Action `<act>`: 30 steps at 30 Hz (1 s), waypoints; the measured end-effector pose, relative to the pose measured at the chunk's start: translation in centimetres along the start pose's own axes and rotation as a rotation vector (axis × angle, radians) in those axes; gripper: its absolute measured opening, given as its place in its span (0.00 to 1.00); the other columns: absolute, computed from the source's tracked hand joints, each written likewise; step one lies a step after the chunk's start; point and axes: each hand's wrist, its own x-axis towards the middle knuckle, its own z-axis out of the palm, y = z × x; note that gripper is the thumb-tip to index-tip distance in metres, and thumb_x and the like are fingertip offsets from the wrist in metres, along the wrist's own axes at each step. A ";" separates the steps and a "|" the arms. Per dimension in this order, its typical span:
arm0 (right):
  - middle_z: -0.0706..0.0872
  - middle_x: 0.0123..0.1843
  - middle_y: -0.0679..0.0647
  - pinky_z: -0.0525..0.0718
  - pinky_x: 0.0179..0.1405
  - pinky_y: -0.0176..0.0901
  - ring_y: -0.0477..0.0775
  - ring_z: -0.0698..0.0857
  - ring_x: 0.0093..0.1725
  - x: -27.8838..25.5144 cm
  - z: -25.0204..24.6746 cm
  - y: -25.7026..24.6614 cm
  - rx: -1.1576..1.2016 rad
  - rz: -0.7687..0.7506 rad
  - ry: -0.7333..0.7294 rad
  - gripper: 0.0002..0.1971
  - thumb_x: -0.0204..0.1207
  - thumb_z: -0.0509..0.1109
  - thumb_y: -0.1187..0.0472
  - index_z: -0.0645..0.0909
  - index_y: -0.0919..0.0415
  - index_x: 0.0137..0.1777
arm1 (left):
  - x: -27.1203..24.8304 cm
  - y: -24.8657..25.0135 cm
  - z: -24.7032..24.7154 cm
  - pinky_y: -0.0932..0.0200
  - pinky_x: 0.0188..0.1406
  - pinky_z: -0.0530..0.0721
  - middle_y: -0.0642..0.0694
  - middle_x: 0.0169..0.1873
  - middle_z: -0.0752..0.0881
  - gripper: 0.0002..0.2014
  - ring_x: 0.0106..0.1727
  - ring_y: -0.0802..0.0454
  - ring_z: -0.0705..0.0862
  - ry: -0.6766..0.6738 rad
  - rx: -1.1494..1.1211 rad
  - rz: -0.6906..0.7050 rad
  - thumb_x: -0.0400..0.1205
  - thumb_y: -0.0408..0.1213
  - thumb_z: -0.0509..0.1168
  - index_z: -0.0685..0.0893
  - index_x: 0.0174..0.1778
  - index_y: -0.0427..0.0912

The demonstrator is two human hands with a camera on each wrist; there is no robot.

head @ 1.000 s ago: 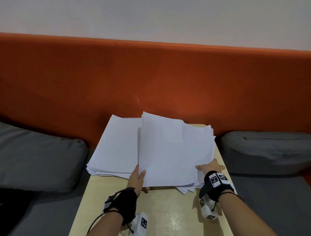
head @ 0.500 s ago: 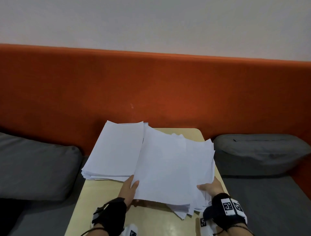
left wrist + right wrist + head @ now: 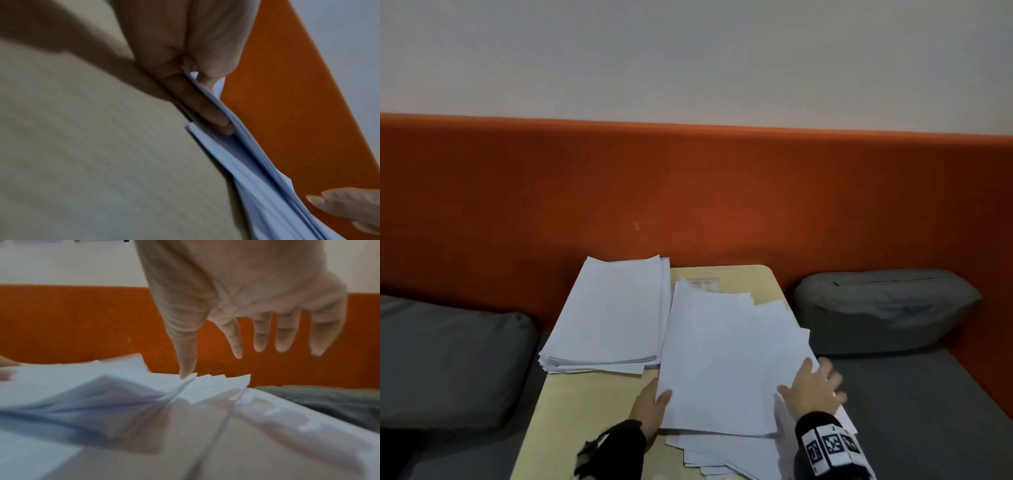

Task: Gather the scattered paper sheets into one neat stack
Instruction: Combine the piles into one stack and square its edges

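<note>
The sheets (image 3: 726,359) at lower centre are thin, matt white paper, as is the stack (image 3: 609,315) left of them. The table (image 3: 582,407) beneath looks like pale wood-grain laminate with a slight sheen. The orange backrest (image 3: 688,192) across the middle looks like matt woven cloth; the grey cushions (image 3: 887,308) at both sides are soft, matt fabric.

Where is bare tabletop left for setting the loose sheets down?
Bare table shows in front of the neat stack, left of the left hand, and a strip at the far right corner. The right half is crowded with the fanned sheets under the right hand.
</note>
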 end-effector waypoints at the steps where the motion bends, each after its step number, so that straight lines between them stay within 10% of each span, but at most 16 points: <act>1: 0.58 0.77 0.59 0.70 0.70 0.56 0.62 0.62 0.75 -0.2 0.4 -0.6 0.035 -0.006 -0.072 0.37 0.74 0.67 0.42 0.56 0.58 0.77 | 0.1 -0.4 0.1 0.58 0.62 0.78 0.42 0.67 0.79 0.16 0.62 0.47 0.80 -0.020 0.038 0.004 0.86 0.32 0.55 0.73 0.70 0.39; 7: 0.71 0.71 0.61 0.76 0.69 0.54 0.62 0.74 0.70 -0.3 2.1 -1.4 0.277 0.078 -0.273 0.41 0.69 0.75 0.47 0.58 0.64 0.74 | 0.2 -0.4 -0.6 0.63 0.63 0.72 0.42 0.66 0.80 0.17 0.67 0.46 0.78 -0.055 0.071 -0.013 0.86 0.31 0.55 0.72 0.71 0.36; 12: 0.66 0.71 0.61 0.74 0.65 0.55 0.62 0.67 0.71 -0.8 2.2 -0.9 0.199 0.127 -0.157 0.33 0.75 0.65 0.41 0.61 0.59 0.72 | 0.3 -0.4 -0.5 0.64 0.64 0.70 0.43 0.68 0.78 0.17 0.69 0.47 0.76 -0.052 0.115 0.006 0.86 0.32 0.54 0.71 0.72 0.37; 20: 0.75 0.66 0.71 0.76 0.62 0.54 0.69 0.78 0.64 0.6 1.8 1.3 0.538 0.153 -0.094 0.16 0.84 0.54 0.66 0.71 0.73 0.67 | -0.2 -0.3 -0.8 0.57 0.64 0.75 0.38 0.64 0.81 0.17 0.59 0.48 0.79 -0.013 -0.078 0.002 0.86 0.26 0.53 0.73 0.71 0.34; 26: 0.72 0.63 0.63 0.79 0.54 0.46 0.58 0.76 0.42 -0.4 2.0 1.2 0.459 0.010 -0.113 0.13 0.79 0.62 0.68 0.76 0.68 0.62 | 0.0 -0.8 -1.1 0.47 0.68 0.76 0.37 0.63 0.81 0.17 0.60 0.41 0.81 0.048 -0.265 -0.047 0.85 0.25 0.54 0.73 0.71 0.34; 30: 0.74 0.64 0.62 0.79 0.59 0.50 0.62 0.79 0.60 -0.9 2.1 -0.1 0.413 0.021 -0.195 0.21 0.74 0.71 0.58 0.73 0.64 0.63 | 0.2 -1.3 -1.4 0.35 0.67 0.76 0.34 0.62 0.82 0.14 0.62 0.37 0.82 0.075 -0.327 -0.079 0.85 0.27 0.55 0.76 0.67 0.36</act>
